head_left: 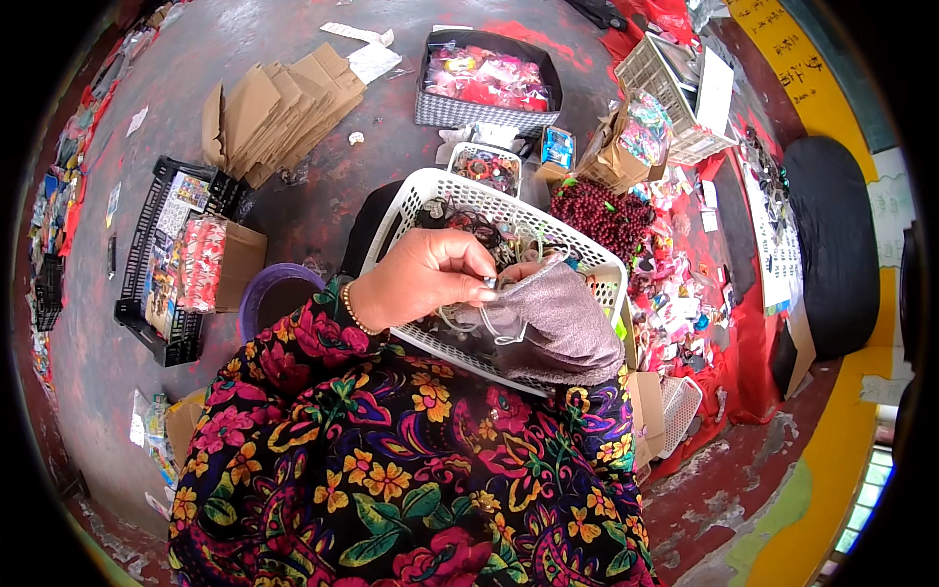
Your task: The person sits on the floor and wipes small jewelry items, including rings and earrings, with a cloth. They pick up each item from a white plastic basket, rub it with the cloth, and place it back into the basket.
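Over a white perforated plastic basket [405, 207] in my lap, my left hand [423, 279] is closed, thumb and forefinger pinching something tiny that I cannot make out. Right beside it, the bent fingers of my right hand [521, 270] are at the edge of a mauve-grey fabric piece [572, 338], which hides the rest of that hand. A thin white cord loop [509, 338] hangs below the pinch. Dark hair ties and tangled cords [460, 223] lie inside the basket.
A small white basket [485, 150] of trinkets, dark red beads [602, 223] and an open carton [614, 147] stand beyond. Farther off is a grey bin [489, 117] of pink packets. To the left are a black crate [132, 284], a purple bucket [256, 298] and folded cardboard [284, 112].
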A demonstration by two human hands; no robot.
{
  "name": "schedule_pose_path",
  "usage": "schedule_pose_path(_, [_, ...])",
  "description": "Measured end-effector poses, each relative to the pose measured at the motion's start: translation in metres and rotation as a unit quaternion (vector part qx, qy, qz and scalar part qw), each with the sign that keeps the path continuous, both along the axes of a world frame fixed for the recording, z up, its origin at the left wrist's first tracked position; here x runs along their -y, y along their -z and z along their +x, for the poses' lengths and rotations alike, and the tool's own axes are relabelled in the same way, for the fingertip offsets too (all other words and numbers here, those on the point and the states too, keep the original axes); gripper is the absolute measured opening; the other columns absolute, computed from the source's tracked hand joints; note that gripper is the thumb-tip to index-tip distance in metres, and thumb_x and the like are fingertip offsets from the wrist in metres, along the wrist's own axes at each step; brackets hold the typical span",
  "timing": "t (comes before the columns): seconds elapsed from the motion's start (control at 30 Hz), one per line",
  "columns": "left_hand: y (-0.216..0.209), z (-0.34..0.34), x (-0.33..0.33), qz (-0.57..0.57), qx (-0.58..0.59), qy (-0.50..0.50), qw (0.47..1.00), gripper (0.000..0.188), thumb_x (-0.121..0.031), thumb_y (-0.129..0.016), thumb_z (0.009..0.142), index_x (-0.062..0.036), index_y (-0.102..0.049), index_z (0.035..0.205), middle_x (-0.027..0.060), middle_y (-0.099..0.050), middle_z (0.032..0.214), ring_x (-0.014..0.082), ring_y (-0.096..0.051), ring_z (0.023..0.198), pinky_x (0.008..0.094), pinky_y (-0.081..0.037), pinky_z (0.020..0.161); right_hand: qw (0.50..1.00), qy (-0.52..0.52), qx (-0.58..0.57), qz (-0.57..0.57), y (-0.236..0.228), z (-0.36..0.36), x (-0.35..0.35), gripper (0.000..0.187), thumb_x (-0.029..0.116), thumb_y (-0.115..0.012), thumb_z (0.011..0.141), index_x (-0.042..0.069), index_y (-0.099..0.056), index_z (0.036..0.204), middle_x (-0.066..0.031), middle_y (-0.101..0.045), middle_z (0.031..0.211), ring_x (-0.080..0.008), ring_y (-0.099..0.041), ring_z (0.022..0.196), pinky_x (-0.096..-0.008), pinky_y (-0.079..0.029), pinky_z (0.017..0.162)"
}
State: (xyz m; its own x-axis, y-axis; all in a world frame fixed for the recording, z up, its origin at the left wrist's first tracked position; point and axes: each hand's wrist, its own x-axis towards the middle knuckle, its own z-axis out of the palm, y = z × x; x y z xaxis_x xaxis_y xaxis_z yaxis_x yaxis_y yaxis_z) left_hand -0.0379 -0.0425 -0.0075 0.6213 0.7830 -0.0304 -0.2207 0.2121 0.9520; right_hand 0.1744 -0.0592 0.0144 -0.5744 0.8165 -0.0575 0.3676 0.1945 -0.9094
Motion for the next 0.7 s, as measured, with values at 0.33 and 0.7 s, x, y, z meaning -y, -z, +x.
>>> schedule_pose_path(0.33, [0.000, -0.013, -0.006, -0.080, 0.127, -0.103, 0.983, 0.015, 0.009, -0.060, 0.080, -0.0021, -0.058, 0.090, 0.0098, -0.060, 0.095, 0.0141, -0.060, 0.079, 0.0258, -0.050, 0.070, 0.999, -0.035, 0.011, -0.022, -0.020, -0.004, 0.000, 0.019, 0.002, -0.064, 0.072, 0.007, -0.064, 0.090, -0.0060, -0.061, 0.079, -0.0191, -0.061, 0.072, -0.0286, -0.046, 0.062])
schedule_pose_path(0.7, [-0.001, -0.002, 0.005, -0.081, 0.089, 0.072, 0.990, 0.027, 0.002, -0.061, 0.081, -0.0035, -0.047, 0.105, 0.0054, -0.053, 0.096, 0.0119, -0.055, 0.084, 0.0258, -0.048, 0.071, 0.964, 0.101, -0.193, -0.154, -0.002, -0.004, 0.002, 0.020, -0.002, -0.064, 0.065, 0.004, -0.059, 0.084, -0.0070, -0.061, 0.075, -0.0182, -0.060, 0.069, -0.0281, -0.046, 0.062])
